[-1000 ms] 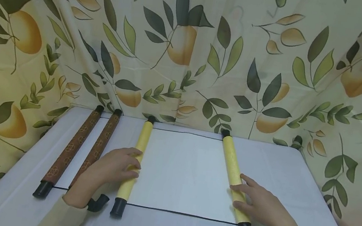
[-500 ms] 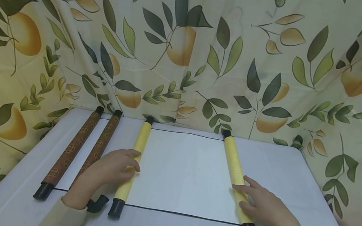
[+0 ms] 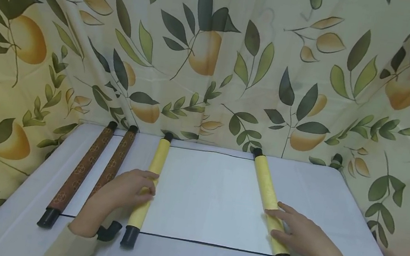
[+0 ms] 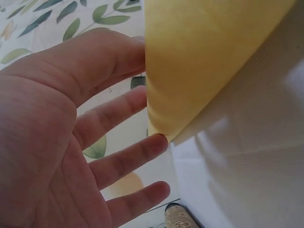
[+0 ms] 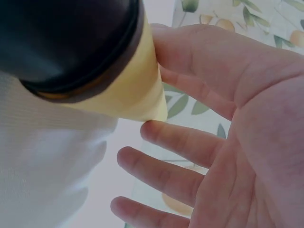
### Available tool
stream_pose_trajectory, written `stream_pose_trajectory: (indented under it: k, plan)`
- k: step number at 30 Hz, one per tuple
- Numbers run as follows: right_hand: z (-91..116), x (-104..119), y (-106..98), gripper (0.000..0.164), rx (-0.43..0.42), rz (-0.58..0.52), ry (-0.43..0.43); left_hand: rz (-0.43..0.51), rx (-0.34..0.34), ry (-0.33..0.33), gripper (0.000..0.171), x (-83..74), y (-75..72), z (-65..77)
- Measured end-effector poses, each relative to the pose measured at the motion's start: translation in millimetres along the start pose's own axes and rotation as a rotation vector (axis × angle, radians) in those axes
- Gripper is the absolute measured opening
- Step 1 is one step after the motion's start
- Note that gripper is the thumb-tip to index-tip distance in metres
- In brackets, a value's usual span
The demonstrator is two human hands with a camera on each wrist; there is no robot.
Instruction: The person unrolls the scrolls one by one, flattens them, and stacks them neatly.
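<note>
Scroll [image 3: 210, 199] lies on the white-covered desk [image 3: 342, 217], its white sheet flat between two yellow rollers, a thin black line along near and far edges. Left hand [image 3: 127, 189] on left yellow roller [image 3: 159, 156], near half. Left fingers spread, mostly straight, thumb and some fingertips touching the roller; exact contact of each finger, can't tell. Right hand [image 3: 298, 231] on right yellow roller [image 3: 268, 185], also near half. Right fingers spread apart too, thumb and fingertips against the yellow surface, little finger clear of it in the right wrist view. Both rollers have black end caps [image 3: 129, 237]; they sit closer together at the far end as seen from the head. To the left: two brown patterned rollers, outer one [image 3: 80, 172] and inner one [image 3: 119, 151], side by side, also black-tipped. Left forearm crosses the near part of the inner one. Pale sleeve [image 3: 70, 249] on left arm, dark curved piece [image 3: 109, 231] at each wrist. Leaf-and-fruit print curtain [image 3: 265, 5] behind the desk.
</note>
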State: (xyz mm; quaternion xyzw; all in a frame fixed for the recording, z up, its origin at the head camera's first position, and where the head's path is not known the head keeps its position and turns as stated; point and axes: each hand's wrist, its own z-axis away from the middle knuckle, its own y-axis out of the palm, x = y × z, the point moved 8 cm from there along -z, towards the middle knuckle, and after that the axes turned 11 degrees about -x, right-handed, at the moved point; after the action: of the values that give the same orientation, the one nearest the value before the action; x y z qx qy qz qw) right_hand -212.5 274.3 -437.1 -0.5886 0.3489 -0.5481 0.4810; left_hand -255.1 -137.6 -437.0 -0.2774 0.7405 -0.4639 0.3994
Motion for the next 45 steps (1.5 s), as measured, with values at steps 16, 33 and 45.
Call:
stream_pose_trajectory:
  k: [16, 33, 45]
  plan:
    - [0.6, -4.5, 1.9, 0.058, 0.025, -0.001, 0.037, -0.002, 0.005, -0.034, 0.006, 3.6, -0.1, 2.4]
    - [0.8, -5.0, 1.3, 0.062, 0.036, 0.000, 0.041, -0.002, -0.007, -0.041, 0.005, 3.4, -3.5, 1.0]
    - [0.0, -4.3, -0.3, 0.054, 0.025, -0.004, 0.023, 0.008, 0.001, -0.044, 0.012, 5.7, -6.6, 2.2]
